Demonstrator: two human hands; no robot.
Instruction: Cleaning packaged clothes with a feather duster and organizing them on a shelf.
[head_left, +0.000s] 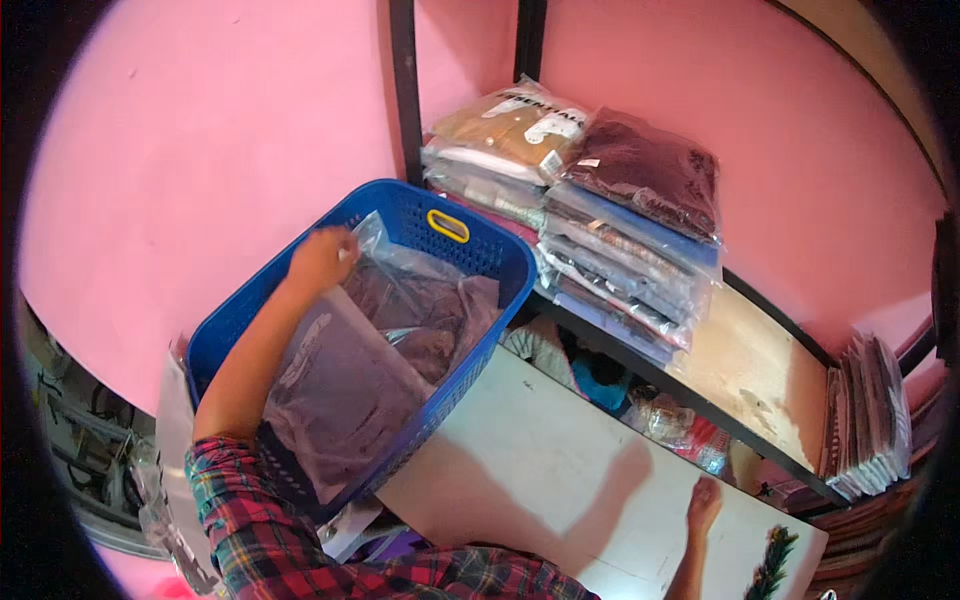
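Note:
My left hand (322, 259) reaches into a blue plastic laundry basket (225, 330). Its fingers are closed on the upper edge of a garment in a clear plastic bag (349, 375), which lies tilted inside. Beyond it in the basket is another dark garment in clear plastic (420, 300). One yellow-rimmed handle hole shows at the basket's far end. My right hand (703, 506) is at the far edge of a white tabletop (517, 420), well to the right of the basket. Its fingers look curled, but their tips are hidden.
Stacked plastic-packed garments (630, 247) stand on a wooden shelf (750, 360) with a dark metal frame. More flat packets (870, 420) stand upright at the right. Bagged items (664, 420) lie below the shelf. A green bristly sprig (772, 562) lies at the table's right end.

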